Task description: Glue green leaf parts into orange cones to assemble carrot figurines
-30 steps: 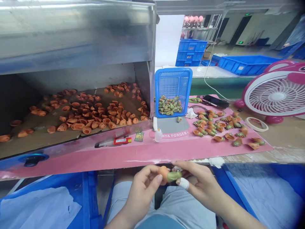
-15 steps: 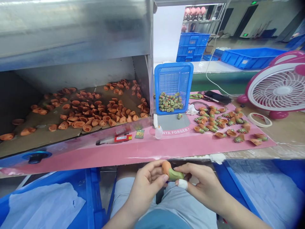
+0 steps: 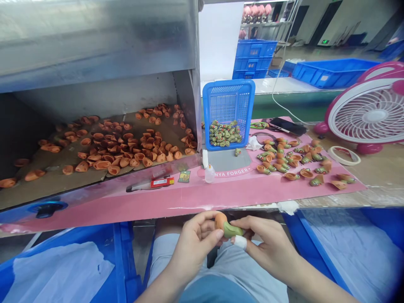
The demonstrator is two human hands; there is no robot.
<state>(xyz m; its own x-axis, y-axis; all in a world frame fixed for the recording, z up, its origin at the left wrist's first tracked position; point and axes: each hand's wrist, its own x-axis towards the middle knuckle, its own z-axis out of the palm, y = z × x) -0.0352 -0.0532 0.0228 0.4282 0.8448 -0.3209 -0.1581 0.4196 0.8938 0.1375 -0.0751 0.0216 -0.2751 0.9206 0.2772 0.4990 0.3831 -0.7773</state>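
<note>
Over my lap, both hands pinch one small toy piece [image 3: 226, 226], orange at its left end and green at its right. My left hand [image 3: 194, 244] grips the orange end with thumb and fingers closed. My right hand [image 3: 265, 246] closes on the green end; one of its fingertips wears white tape. Ahead on the pink board [image 3: 176, 198] lie several more orange-and-green pieces [image 3: 293, 162]. A blue basket [image 3: 229, 113] tipped on its side holds several green parts.
A metal cabinet [image 3: 94, 46] at left shelters a cardboard shelf strewn with orange shells [image 3: 126, 145]. A red-labelled tube [image 3: 150, 184], a small glue bottle [image 3: 209, 173], a phone [image 3: 285, 125], a tape roll [image 3: 344, 155] and a pink fan [image 3: 369, 113] sit around. Blue bins [image 3: 63, 265] flank my knees.
The toy piece has turned in my fingers, its orange end rising a little. The view shifted slightly; both hands stay over my lap.
</note>
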